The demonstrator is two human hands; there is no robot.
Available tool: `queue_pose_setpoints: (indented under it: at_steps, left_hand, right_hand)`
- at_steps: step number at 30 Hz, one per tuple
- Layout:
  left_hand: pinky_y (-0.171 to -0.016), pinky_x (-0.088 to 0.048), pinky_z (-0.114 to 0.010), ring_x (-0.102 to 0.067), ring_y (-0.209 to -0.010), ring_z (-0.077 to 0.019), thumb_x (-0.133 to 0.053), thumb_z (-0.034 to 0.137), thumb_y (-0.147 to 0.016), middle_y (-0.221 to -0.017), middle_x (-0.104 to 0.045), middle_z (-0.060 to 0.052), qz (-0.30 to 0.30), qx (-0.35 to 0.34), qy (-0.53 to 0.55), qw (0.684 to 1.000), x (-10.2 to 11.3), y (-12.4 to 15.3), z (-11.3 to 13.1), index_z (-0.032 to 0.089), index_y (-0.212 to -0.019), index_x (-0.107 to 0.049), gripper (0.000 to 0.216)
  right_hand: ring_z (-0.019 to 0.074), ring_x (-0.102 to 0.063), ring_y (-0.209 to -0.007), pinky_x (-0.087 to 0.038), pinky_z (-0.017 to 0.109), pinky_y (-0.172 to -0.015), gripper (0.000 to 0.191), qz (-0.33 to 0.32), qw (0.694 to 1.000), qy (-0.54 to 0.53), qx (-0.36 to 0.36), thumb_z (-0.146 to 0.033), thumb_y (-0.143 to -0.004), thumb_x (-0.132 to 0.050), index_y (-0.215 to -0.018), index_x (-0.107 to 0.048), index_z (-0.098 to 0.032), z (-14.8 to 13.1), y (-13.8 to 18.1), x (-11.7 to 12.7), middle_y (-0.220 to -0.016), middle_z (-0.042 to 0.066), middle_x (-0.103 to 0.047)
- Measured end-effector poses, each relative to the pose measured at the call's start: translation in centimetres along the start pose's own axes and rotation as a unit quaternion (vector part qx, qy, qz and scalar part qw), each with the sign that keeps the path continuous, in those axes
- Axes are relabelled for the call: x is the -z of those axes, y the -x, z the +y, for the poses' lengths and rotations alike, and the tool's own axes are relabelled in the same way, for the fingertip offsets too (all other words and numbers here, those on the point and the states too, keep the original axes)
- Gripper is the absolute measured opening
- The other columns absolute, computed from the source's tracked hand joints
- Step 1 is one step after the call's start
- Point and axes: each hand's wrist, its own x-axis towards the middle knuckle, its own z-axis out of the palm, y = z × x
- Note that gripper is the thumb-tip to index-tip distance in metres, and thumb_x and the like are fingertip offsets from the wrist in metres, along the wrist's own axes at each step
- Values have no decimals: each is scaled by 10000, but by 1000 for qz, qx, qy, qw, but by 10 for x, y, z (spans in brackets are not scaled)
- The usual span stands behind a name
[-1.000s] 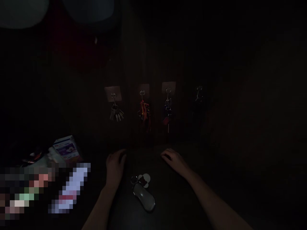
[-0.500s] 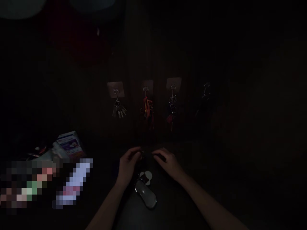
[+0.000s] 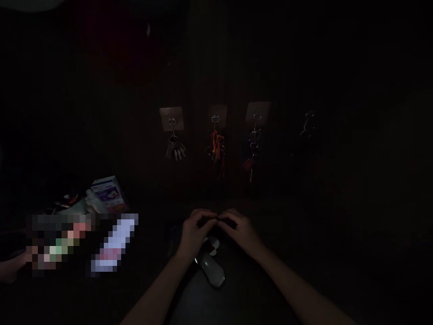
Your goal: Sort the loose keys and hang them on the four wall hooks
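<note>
In dim light, my left hand [image 3: 196,232] and my right hand [image 3: 241,230] meet at the fingertips above a dark surface. Thumb and fingers of each are pinched together; whatever lies between them is too small and dark to make out. Just below my hands rests a glossy, grey, rounded fob [image 3: 212,270], its upper end partly hidden by my left wrist. A white and dark flower-shaped charm [image 3: 213,246] lies against it.
Behind my hands, several hooks hold bunches: metal keys [image 3: 175,148], keys with red-orange cords [image 3: 217,146], and rings with a red tag [image 3: 248,163]. A purple-and-white box [image 3: 108,194] stands left, near pixelated bright patches [image 3: 115,243]. Another person's hand [image 3: 11,269] shows at far left.
My left hand has moved right until its fingertips meet those of my right hand. The view has shifted slightly, and another person's hand has appeared at the far left.
</note>
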Motion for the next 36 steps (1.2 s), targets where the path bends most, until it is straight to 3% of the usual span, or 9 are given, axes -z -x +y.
queue_pose_setpoints:
  at_steps: [6,10,13,18,26,32,36]
  left_hand:
    - [-992,-362,-337,-520,-1142,-193,-491,325,-856,-1221,-597,-57,-67,26,30,997,0,2,0,222,-1180,-554,346]
    - [-1015,-313,-363,-515,-1122,-208,-361,364,-906,-1149,-631,-49,-135,20,9,991,0,5,3,218,-1114,-616,360]
    - [-995,-314,-370,-548,-998,-204,-355,360,-903,-965,-665,-28,-169,10,8,986,-1,6,5,216,-981,-673,357]
    - [-776,-404,-264,-546,-799,-165,-537,339,-810,-807,-616,-9,-183,62,44,980,0,8,7,211,-888,-662,195]
    - [-538,-339,-193,-443,-543,-69,-648,324,-727,-617,-481,66,-167,134,190,958,2,6,12,201,-775,-503,196]
    - [-568,-406,-193,-593,-613,-94,-647,336,-735,-682,-499,67,-154,182,273,932,5,6,13,196,-792,-467,235]
    - [-596,-460,-242,-667,-673,-162,-671,373,-723,-814,-562,15,-173,207,309,912,6,6,10,189,-953,-526,327]
  right_hand:
    - [181,-604,-816,-480,313,-735,106,63,998,-22,24,-319,-807,-600,-837,-674,-249,-8,0,7,-832,27,-644]
    - [183,-594,-806,-484,327,-722,104,105,993,-22,49,-326,-793,-620,-842,-693,-270,-16,0,9,-826,27,-634]
    - [189,-589,-809,-486,342,-732,116,118,992,-20,40,-350,-790,-614,-830,-698,-279,-18,0,8,-827,30,-627]
    - [192,-587,-834,-481,337,-745,126,138,988,-60,-25,-374,-764,-629,-790,-678,-262,-15,-1,6,-860,31,-614]
    - [192,-572,-854,-472,311,-740,153,130,981,-129,-70,-382,-762,-608,-763,-628,-230,-14,-4,8,-865,36,-605]
    - [189,-590,-817,-475,305,-735,173,122,972,-165,-116,-389,-737,-626,-799,-624,-227,-14,-5,5,-842,25,-636]
    - [191,-601,-817,-479,311,-755,204,122,964,-193,-136,-405,-720,-646,-811,-618,-225,-11,-5,4,-834,26,-651]
